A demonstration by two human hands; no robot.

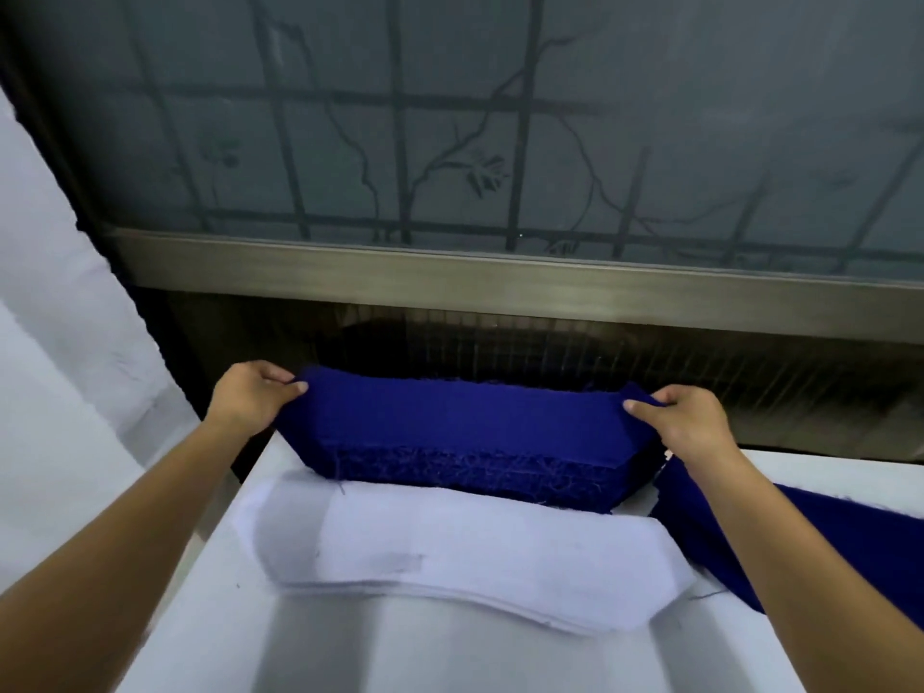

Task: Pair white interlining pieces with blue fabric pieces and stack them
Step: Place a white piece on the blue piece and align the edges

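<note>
A thick stack of blue fabric pieces (470,472) lies at the far edge of the white table (450,657). The top blue piece (460,417) is stretched between my hands. My left hand (255,397) pinches its left end and my right hand (685,422) pinches its right end, thumbs on top. In front of the blue stack lies a stack of white interlining pieces (450,552), long with angled ends, nearer to me. Neither hand touches the white stack.
More blue fabric (820,537) lies spread on the table to the right, under my right forearm. A metal sill (500,277) and frosted window with bars rise just behind the table. A white wall stands at the left.
</note>
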